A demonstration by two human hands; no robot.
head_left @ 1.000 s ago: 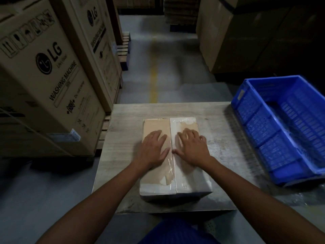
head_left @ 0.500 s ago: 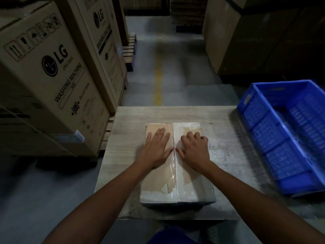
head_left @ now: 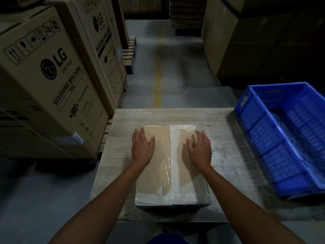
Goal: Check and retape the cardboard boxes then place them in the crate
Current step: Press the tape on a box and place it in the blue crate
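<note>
Work item: one cardboard box (head_left: pixel 165 173) lies flat on the wood-grain table (head_left: pixel 228 155), near the middle of the top and close to the edge nearest the person. Its two top flaps meet at a centre seam that runs away from the person. Glossy clear tape (head_left: pixel 184 191) covers the right flap and the near strip of the left flap, with brown board showing through in patches.

Hand state: the left hand (head_left: pixel 142 148) lies palm down on the left flap, fingers straight and spread. The right hand (head_left: pixel 199 150) lies palm down on the right flap, fingers slightly bent and blurred. The hands are apart, one on each side of the seam, and neither grips anything.

Surroundings:
- A blue crate (head_left: pixel 260 138) stands at the right end of the table, well apart from the box. Its slotted left wall faces the box and rises between the box and the crate interior. Whether its base rests fully on the table cannot be determined
- A washing machine carton (head_left: pixel 49 81) stands on the floor just beside the table's left edge, with a second carton (head_left: pixel 103 50) behind it
- A wooden pallet (head_left: pixel 129 53) stands behind those cartons
- A yellow floor line (head_left: pixel 157 85) runs down the aisle beyond the table
- Large plain cartons (head_left: pixel 237 41) stand at the aisle's right side, behind the crate
</note>
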